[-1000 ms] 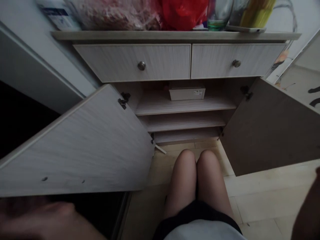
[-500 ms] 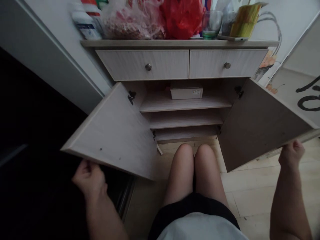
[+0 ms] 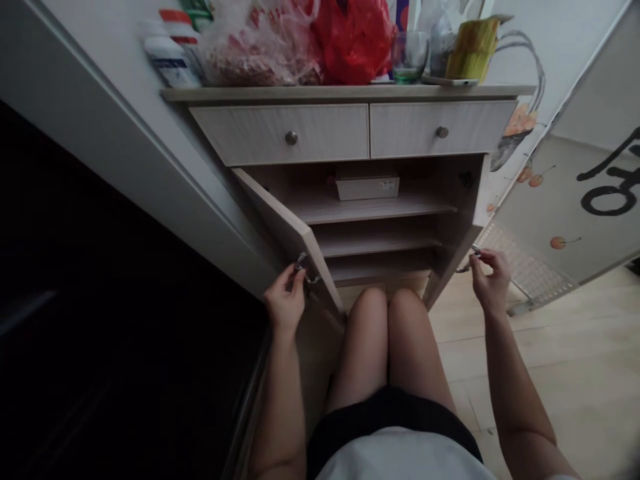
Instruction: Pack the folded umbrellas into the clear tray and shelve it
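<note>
A pale wood cabinet stands in front of me with its two doors part way open. My left hand (image 3: 286, 297) pinches the metal handle (image 3: 313, 280) on the outer face of the left door (image 3: 285, 217). On the other side, my right hand (image 3: 491, 277) grips the top of the metal handle (image 3: 463, 269) of the right door (image 3: 463, 233) between thumb and fingers. Between the doors show several shelves (image 3: 370, 215); a white box (image 3: 367, 188) sits on the upper one. Two closed drawers with round knobs (image 3: 291, 138) are above.
On the cabinet top (image 3: 350, 94) are white bottles (image 3: 173, 61), a clear plastic bag (image 3: 255, 50), a red bag (image 3: 353, 40), a glass (image 3: 409, 59) and a yellow packet (image 3: 470, 50). My knees (image 3: 373, 313) are close to the doors. A mirror-like panel (image 3: 565, 193) leans at right.
Both doors have swung inward, narrowing the gap between them. My hands have moved toward each other with the handles. The view has shifted slightly.
</note>
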